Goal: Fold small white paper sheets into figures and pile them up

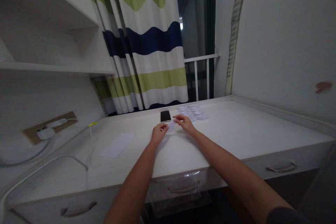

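Over the middle of the white desk point(210, 136), a small piece of white paper point(171, 126) is held between my two hands. My left hand point(159, 132) pinches its left side with thumb and fingers. At its right upper side, the fingertips of my right hand point(183, 123) are closed on the same paper. The paper's exact folds are too small to make out. Just beyond my hands lies a dark-screened phone point(165, 116). A cluster of folded white paper pieces point(194, 112) rests behind my right hand, and flat white sheets point(117, 145) lie to the left.
A striped curtain point(157, 38) hangs behind the desk's back edge. White shelving point(52, 66) overhangs at the left, above a power socket with plugs point(46, 133) and a white cable point(65, 156). Drawers with handles point(78, 210) line the desk's front.
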Demonstrator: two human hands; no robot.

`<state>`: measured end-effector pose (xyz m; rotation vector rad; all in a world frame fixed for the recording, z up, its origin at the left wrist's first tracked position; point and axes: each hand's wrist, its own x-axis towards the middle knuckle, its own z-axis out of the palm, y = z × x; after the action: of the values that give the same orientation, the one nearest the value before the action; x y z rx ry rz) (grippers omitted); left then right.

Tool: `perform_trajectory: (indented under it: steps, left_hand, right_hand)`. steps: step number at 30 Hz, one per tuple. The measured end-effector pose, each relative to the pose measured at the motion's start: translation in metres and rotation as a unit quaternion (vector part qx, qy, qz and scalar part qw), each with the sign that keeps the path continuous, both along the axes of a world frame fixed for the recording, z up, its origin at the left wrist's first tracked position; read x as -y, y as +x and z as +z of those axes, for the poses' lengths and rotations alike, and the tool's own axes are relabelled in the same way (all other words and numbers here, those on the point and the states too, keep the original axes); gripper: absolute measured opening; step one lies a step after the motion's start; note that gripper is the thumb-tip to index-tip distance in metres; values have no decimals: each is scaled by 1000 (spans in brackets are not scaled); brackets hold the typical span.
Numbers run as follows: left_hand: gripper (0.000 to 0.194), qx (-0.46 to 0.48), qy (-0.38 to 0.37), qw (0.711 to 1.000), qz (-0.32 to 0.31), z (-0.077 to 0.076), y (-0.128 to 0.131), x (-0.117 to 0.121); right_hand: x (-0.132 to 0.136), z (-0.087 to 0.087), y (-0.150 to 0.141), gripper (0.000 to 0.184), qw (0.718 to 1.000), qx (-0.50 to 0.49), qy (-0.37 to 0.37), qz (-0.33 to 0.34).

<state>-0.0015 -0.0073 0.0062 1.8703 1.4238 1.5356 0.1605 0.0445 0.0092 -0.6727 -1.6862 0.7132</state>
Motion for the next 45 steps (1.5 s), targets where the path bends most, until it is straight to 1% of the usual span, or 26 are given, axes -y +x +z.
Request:
perform_trajectory:
  steps: [3, 6, 8, 10, 13, 17, 22, 32, 40, 45]
  left_hand:
    - [13, 2, 6, 1000, 14, 1, 0, 1]
    - [16, 28, -5, 999, 15, 0, 0, 1]
    - [19, 51, -23, 998, -12, -1, 2, 2]
    - [26, 76, -48, 994, -57, -1, 5, 3]
    - [36, 111, -76, 985, -106, 1, 8, 6]
    - [41, 124, -87, 981, -125, 3, 9, 8]
    - [42, 134, -104, 976, -136, 2, 7, 6]
    - [37, 127, -107, 976, -141, 4, 8, 8]
    - [38, 136, -111, 973, -147, 6, 6, 8]
    - [42, 164, -122, 969, -141, 5, 6, 8]
  right_hand:
    - [2, 0, -2, 23, 999, -20, -5, -25]
    - [8, 0, -5, 21, 999, -4, -30, 9]
    - [12, -1, -9, 20, 998, 15, -42, 46]
    - [15, -2, -12, 19, 996, 33, -39, 69]
    - [15, -3, -14, 20, 996, 46, -22, 66]
    - [13, -5, -12, 23, 996, 52, -15, 69]
    - [12, -5, -10, 25, 995, 59, -20, 79]
    - [12, -5, -10, 26, 990, 38, -74, 116]
    - [12, -3, -9, 26, 990, 29, -74, 118]
    - [13, -2, -10, 27, 988, 30, -83, 130]
